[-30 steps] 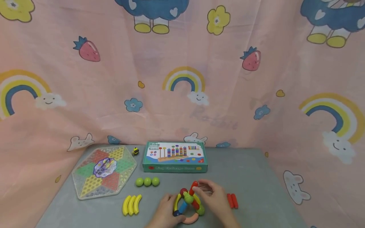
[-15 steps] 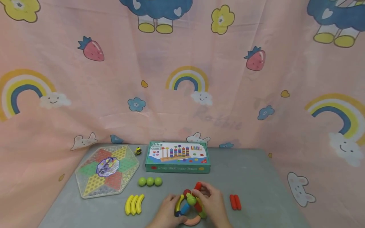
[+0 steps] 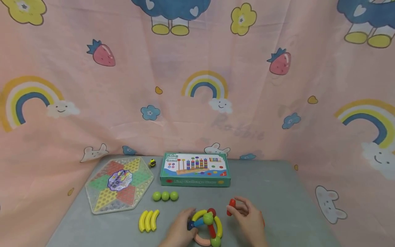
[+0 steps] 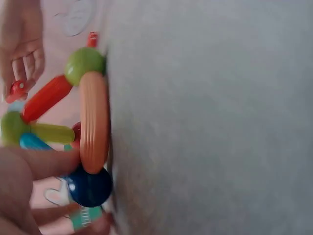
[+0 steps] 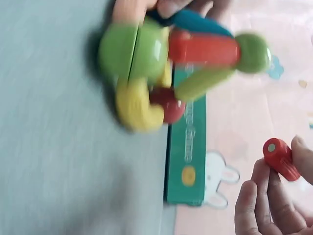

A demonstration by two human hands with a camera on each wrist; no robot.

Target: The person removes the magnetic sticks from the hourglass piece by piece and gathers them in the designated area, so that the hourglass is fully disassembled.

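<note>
A pyramid frame of magnetic balls and rods stands on the table by my left hand [image 3: 180, 229]. Its base joins a dark blue ball [image 4: 90, 186], a dark red ball [image 3: 211, 212] and a green ball [image 5: 133, 52] through two yellow curved rods and a peach curved rod [image 4: 94, 122]. Straight blue, red and yellow-green rods rise to an upper green ball [image 3: 208, 218]. My left thumb and fingers grip the frame at the dark blue ball. To its right, my right hand [image 3: 250, 221] pinches a short red rod [image 5: 280, 157] between thumb and fingertips, apart from the frame.
Three yellow curved rods [image 3: 149, 221] lie left of the frame. Behind them sit three green balls [image 3: 165, 196]. A Ring Challenge Game box [image 3: 195, 171], a hexagonal game board [image 3: 119, 185] and a small bee figure [image 3: 152, 163] stand farther back. My right hand mostly hides red rods [image 3: 263, 218].
My right hand has moved right, away from the frame, carrying the red rod. The frame has turned clockwise as seen from the head, with my left hand still on it. The head view has shifted slightly.
</note>
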